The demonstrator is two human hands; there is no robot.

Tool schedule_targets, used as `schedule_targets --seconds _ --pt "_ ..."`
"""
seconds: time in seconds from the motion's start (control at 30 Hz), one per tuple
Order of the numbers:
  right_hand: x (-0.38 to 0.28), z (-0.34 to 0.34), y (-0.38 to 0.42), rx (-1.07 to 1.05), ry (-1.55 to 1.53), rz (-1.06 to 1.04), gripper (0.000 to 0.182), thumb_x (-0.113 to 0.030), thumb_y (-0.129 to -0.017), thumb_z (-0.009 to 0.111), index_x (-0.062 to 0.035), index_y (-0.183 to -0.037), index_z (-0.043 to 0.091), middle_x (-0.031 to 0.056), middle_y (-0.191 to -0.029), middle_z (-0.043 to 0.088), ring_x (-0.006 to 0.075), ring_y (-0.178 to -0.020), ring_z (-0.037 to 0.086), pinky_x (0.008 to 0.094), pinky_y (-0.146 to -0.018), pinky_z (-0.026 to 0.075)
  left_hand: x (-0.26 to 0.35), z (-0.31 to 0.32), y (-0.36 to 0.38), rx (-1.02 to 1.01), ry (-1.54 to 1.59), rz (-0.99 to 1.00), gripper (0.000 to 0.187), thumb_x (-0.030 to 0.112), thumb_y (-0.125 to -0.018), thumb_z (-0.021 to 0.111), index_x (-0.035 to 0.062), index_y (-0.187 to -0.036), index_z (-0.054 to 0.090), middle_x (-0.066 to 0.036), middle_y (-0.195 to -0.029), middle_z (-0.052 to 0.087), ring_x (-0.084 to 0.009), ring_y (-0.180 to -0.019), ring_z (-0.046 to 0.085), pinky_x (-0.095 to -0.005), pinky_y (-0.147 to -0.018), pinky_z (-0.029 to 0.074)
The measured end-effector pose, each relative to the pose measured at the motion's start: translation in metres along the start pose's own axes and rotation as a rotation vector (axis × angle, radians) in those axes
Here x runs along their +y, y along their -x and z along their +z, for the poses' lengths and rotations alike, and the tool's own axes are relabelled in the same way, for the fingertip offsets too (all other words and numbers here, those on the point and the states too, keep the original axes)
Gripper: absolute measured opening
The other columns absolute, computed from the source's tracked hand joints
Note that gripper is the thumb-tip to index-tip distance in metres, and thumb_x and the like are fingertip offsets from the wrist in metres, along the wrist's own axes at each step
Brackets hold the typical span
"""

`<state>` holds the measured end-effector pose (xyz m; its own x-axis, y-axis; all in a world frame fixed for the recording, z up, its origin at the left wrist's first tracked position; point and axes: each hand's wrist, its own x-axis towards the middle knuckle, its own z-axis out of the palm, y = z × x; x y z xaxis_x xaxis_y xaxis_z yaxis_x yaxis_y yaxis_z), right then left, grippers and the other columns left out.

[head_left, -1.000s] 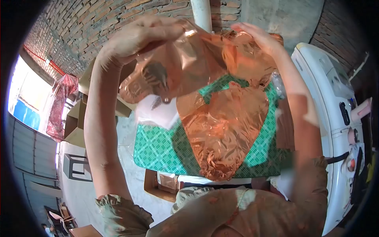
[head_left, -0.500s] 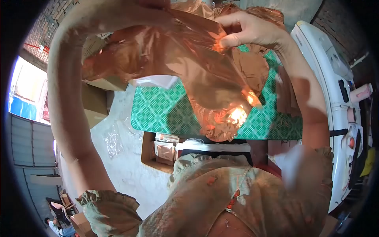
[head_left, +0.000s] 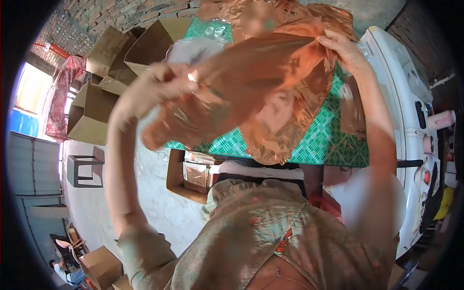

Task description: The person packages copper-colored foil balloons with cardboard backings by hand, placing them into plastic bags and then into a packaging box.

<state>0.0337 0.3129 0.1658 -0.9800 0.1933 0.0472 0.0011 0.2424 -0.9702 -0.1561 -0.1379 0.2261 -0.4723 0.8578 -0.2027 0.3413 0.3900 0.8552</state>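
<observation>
A shiny copper-orange sheet of thin film or foil (head_left: pixel 256 67) is stretched between my two hands above the table. My left hand (head_left: pixel 157 87), a little blurred, grips its left end, thumb and fingers closed on the edge. Higher up on the right, my right hand (head_left: pixel 345 50) pinches the opposite corner. Below the stretched piece, more crumpled copper film (head_left: pixel 273 142) lies on the green checked tabletop (head_left: pixel 222 147) and hangs to its front edge. Another heap of the same film (head_left: pixel 333 17) sits at the far end of the table.
Open cardboard boxes (head_left: pixel 92 113) stand to the left. A clear plastic bag (head_left: pixel 193 50) lies on the table's far left. A box of packets (head_left: pixel 176 186) is below the front edge. On the right stands a white sewing machine (head_left: pixel 401 92). One person (head_left: pixel 63 270) sits far lower left.
My left hand has come down and toward me, drawing its end of the film lower left. My right hand has moved right with its corner, spreading the sheet. The boxes are now more visible.
</observation>
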Motion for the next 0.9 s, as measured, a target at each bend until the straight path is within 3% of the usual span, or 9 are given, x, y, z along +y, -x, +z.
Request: schedule_targets --seconds 0.13,0.2,0.27,0.3,0.43,0.53,0.73,0.83,0.9 --pt "0.009 -0.012 -0.023 0.069 0.315 -0.091 0.024 -0.029 -0.102 0.065 -0.0053 -0.102 0.068 -0.0073 -0.096 0.065 0.0034 -0.088 0.055 0.0253 -0.076 0.044 -0.051 0.086 0.004 -0.193 0.297 -0.101 0.026 0.021 -0.092 0.08 0.0013 -0.107 0.072 0.0 -0.09 0.072 -0.0088 -0.079 0.066 -0.0247 -0.074 0.053" --pt "0.003 -0.011 -0.032 0.066 0.691 -0.04 0.026 -0.028 -0.1 0.064 -0.0022 -0.099 0.066 0.002 -0.09 0.066 0.0139 -0.085 0.057 0.0327 -0.076 0.045 -0.077 0.128 0.006 -0.338 0.391 -0.223 0.02 0.018 -0.096 0.075 0.002 -0.107 0.072 -0.002 -0.079 0.07 -0.0093 -0.065 0.065 -0.025 -0.06 0.052" --pt "0.02 -0.011 -0.05 0.032 0.96 -0.086 0.027 -0.028 -0.099 0.064 -0.0008 -0.099 0.065 0.0086 -0.086 0.065 0.0201 -0.082 0.058 0.0355 -0.076 0.045 -0.097 0.172 0.012 -0.334 0.632 -0.169 0.015 0.018 -0.1 0.071 0.003 -0.104 0.072 -0.001 -0.068 0.065 -0.0078 -0.055 0.061 -0.0238 -0.049 0.047" --pt "0.031 -0.007 -0.057 0.022 0.93 -0.068 0.029 -0.03 -0.096 0.063 -0.001 -0.099 0.066 0.0166 -0.085 0.064 0.0304 -0.082 0.061 0.0403 -0.076 0.047 -0.098 0.184 0.012 -0.307 0.622 -0.196 0.015 0.018 -0.1 0.071 0.0033 -0.101 0.071 0.001 -0.066 0.064 -0.0066 -0.055 0.061 -0.0228 -0.049 0.046" --pt "0.058 0.01 -0.079 -0.019 1.022 -0.047 0.032 -0.034 -0.095 0.061 -0.0031 -0.1 0.068 0.0187 -0.092 0.069 0.0383 -0.092 0.066 0.0461 -0.081 0.05 -0.099 0.21 0.019 -0.171 0.646 -0.276 0.024 0.022 -0.102 0.069 0.004 -0.087 0.066 0.002 -0.063 0.062 -0.0041 -0.052 0.058 -0.0204 -0.048 0.044" --pt "0.093 0.012 -0.1 -0.063 1.038 -0.123 0.028 -0.028 -0.099 0.061 -0.0012 -0.098 0.067 0.0124 -0.081 0.065 0.022 -0.076 0.061 0.0368 -0.07 0.048 -0.119 0.228 0.025 -0.04 0.657 -0.245 0.033 0.026 -0.103 0.067 0.0051 -0.078 0.06 0.001 -0.061 0.061 -0.005 -0.05 0.056 -0.0208 -0.047 0.043" --pt "0.131 0.008 -0.116 -0.206 0.951 -0.108 0.027 -0.028 -0.101 0.059 -0.0014 -0.099 0.065 0.011 -0.079 0.063 0.0212 -0.076 0.061 0.0371 -0.071 0.048 -0.107 0.245 0.041 0.042 0.755 -0.34 0.033 0.027 -0.104 0.067 0.0042 -0.08 0.061 0.001 -0.061 0.06 -0.0048 -0.05 0.055 -0.0209 -0.047 0.043" --pt "0.119 0.009 -0.108 -0.219 1.101 -0.211 0.02 -0.024 -0.096 0.061 -0.0063 -0.098 0.07 0.0182 -0.088 0.071 0.0353 -0.082 0.068 0.0448 -0.073 0.053 -0.107 0.259 0.043 0.023 0.777 -0.353 0.029 0.025 -0.103 0.067 0.0026 -0.085 0.065 0.002 -0.062 0.059 -0.0041 -0.052 0.054 -0.0213 -0.048 0.043" --pt "0.115 0.013 -0.106 -0.208 1.121 -0.174 0.023 -0.027 -0.096 0.063 -0.0056 -0.095 0.072 0.0173 -0.088 0.071 0.0331 -0.082 0.069 0.0438 -0.074 0.053 -0.108 0.267 0.046 0.035 0.828 -0.361 0.027 0.024 -0.103 0.068 0.0026 -0.087 0.066 0.002 -0.063 0.059 -0.004 -0.052 0.053 -0.0213 -0.048 0.043"
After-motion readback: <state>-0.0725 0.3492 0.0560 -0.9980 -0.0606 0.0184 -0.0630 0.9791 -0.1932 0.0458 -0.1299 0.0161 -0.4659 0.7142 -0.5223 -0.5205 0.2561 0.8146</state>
